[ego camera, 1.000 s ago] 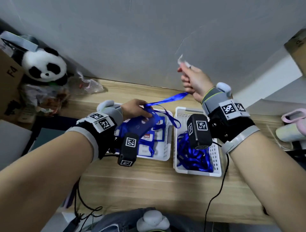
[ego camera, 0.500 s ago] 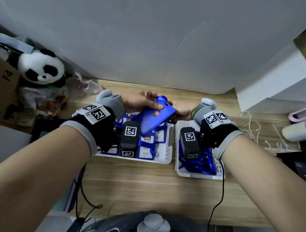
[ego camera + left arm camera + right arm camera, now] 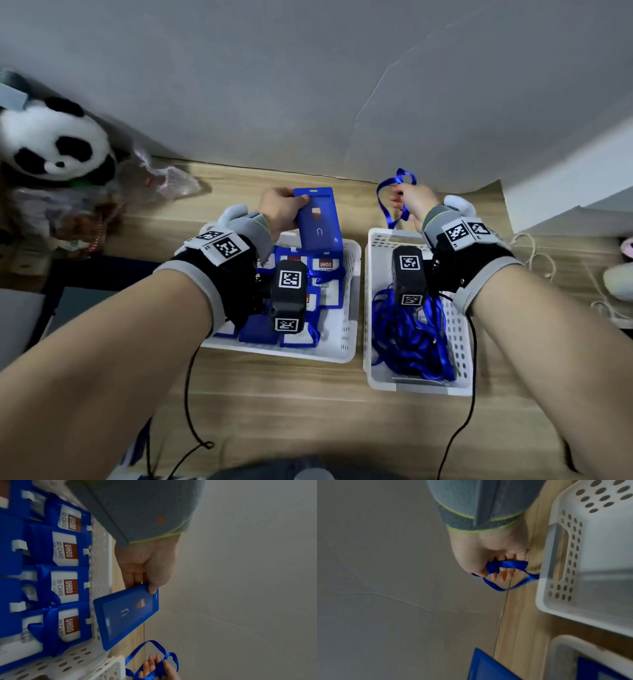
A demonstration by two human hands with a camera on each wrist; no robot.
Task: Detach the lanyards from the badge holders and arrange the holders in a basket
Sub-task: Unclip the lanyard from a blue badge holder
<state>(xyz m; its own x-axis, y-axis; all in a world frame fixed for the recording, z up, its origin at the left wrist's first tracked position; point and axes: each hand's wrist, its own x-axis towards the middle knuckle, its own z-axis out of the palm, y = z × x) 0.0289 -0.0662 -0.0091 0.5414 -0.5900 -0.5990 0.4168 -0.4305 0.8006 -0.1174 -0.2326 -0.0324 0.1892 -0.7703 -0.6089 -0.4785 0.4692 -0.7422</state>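
Note:
My left hand (image 3: 279, 209) (image 3: 145, 573) grips a blue badge holder (image 3: 318, 221) (image 3: 126, 615) by its top end, above the far rim of the left white basket (image 3: 349, 342). That basket holds several blue holders with UHOO ID cards (image 3: 67, 549), some with lanyards still on them. My right hand (image 3: 411, 204) (image 3: 491, 559) pinches a loose blue lanyard (image 3: 390, 202) (image 3: 508, 565), which loops over the far edge of the right white basket (image 3: 462, 342) (image 3: 565, 555). A pile of blue lanyards (image 3: 411, 339) lies in that basket. The held holder and lanyard are apart.
The wooden desk (image 3: 308, 411) ends at a grey wall (image 3: 308, 85) just behind both baskets. A panda plush (image 3: 54, 140) and a crumpled plastic bag (image 3: 168, 181) sit at the back left. White cables (image 3: 537, 253) lie at the right. Black wrist-camera cords (image 3: 191, 411) trail forward.
The hands, close together on the holder half a second ago, have moved apart: the left keeps the holder, the right has drawn the detached lanyard over to the right basket.

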